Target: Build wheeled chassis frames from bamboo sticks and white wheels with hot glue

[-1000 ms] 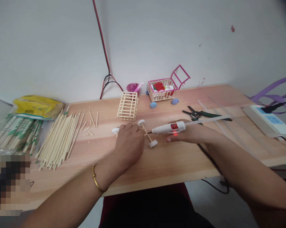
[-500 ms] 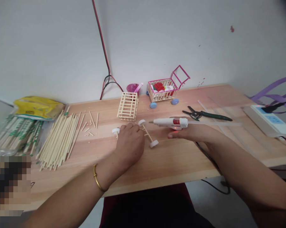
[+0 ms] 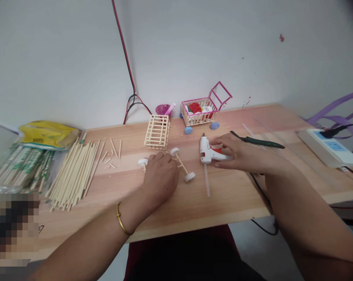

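Observation:
My left hand (image 3: 161,175) is closed over the middle of a small wooden stick frame with white wheels (image 3: 182,164); the covered part is hidden. One pair of wheels shows at its right, and one white wheel peeks out at its left. My right hand (image 3: 238,153) grips the handle of a white glue gun (image 3: 205,150) with a red trigger. The gun's nozzle points toward the wall, and a clear glue stick (image 3: 207,181) sticks out of its back end. Beyond my left hand stands a slatted stick basket (image 3: 157,132).
A finished toy cart (image 3: 198,111) with blue wheels stands by the wall, beside a purple cup (image 3: 162,110). Wooden sticks (image 3: 73,175) and packaged sticks (image 3: 21,168) lie left. Green-handled pruning shears (image 3: 264,143) and a power strip (image 3: 328,146) are on the right.
My right hand has turned the glue gun from pointing left to pointing toward the wall, lowering it to the tabletop. My left hand stays in place on the wheeled frame.

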Action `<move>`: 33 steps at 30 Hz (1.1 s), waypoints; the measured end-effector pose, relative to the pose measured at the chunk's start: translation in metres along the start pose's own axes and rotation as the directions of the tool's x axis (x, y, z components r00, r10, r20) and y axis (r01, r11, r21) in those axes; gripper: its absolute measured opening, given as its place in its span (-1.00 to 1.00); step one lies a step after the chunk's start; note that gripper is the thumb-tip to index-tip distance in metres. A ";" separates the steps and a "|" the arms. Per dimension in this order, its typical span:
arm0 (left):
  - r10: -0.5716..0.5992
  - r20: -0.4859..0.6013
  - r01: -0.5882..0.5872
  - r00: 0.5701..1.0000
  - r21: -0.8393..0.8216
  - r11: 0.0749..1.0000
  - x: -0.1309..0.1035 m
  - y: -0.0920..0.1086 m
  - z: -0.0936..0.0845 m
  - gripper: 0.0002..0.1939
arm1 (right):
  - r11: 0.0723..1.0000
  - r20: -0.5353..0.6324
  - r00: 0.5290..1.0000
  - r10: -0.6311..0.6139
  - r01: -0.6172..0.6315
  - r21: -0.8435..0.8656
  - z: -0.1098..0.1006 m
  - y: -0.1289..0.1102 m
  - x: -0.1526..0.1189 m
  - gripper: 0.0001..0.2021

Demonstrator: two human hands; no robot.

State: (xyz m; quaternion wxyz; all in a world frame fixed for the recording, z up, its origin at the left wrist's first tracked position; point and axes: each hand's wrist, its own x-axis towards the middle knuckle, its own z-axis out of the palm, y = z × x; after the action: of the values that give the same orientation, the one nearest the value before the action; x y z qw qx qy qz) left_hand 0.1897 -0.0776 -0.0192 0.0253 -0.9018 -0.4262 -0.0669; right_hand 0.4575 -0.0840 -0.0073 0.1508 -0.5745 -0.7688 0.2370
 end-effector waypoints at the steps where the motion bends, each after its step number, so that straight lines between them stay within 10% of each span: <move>1: -0.001 0.001 0.001 1.000 -0.001 1.000 0.000 0.000 0.000 -0.78 | 1.000 -0.015 1.000 0.000 0.000 0.009 -0.001 -0.002 -0.001 -0.45; 7: -0.016 0.022 0.017 1.000 -0.020 1.000 0.000 0.001 -0.001 -0.77 | 1.000 -0.103 0.995 -0.012 0.015 0.025 0.000 -0.010 0.000 -0.49; 12: -0.009 0.024 0.009 1.000 -0.022 1.000 0.001 0.000 -0.001 -0.77 | 0.953 -0.192 0.936 -0.296 0.304 0.011 0.010 -0.019 0.008 -0.76; 33: 0.013 0.020 -0.013 1.000 -0.038 0.999 0.002 0.000 -0.002 -0.76 | 0.818 0.053 0.817 -0.575 0.574 0.029 0.047 -0.034 0.016 -0.77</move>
State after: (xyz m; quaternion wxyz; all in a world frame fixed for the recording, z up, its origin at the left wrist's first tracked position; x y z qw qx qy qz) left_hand 0.1906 -0.0765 -0.0167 0.0045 -0.9055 -0.4192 -0.0656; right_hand 0.4014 -0.0854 -0.0290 0.1958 -0.3080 -0.9089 0.2016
